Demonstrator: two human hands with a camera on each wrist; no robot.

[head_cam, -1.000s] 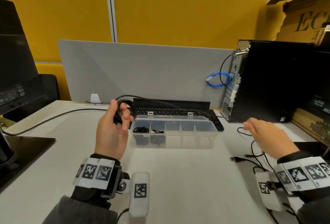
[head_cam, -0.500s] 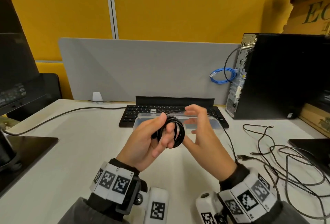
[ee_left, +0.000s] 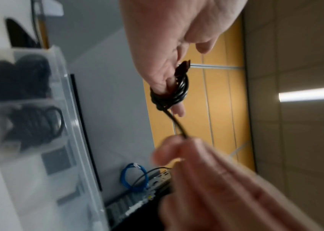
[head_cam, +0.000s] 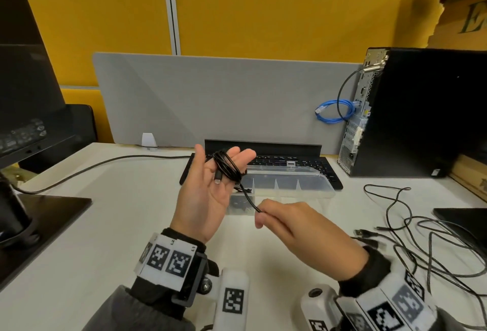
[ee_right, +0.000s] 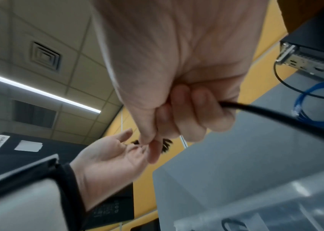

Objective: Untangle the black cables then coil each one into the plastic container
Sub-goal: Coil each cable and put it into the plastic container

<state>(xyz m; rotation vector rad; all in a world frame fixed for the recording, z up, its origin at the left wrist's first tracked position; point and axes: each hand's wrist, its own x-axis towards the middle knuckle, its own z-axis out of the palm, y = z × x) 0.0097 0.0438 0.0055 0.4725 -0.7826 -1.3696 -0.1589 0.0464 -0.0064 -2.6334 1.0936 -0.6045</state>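
The word "Lenovo" is printed on a white strip at the corner of a black monitor back (ee_right: 9,159), seen in the right wrist view down and to the left of where the right hand (ee_right: 177,70) pinches the black cable (ee_right: 275,115). In the head view, a cardboard box (head_cam: 469,14) far up and to the right of that pinch has large green letters cut off by the frame edge; only a leading "E" can be read. The small characters on the wrist band (head_cam: 168,259) below the grip are too small to read.
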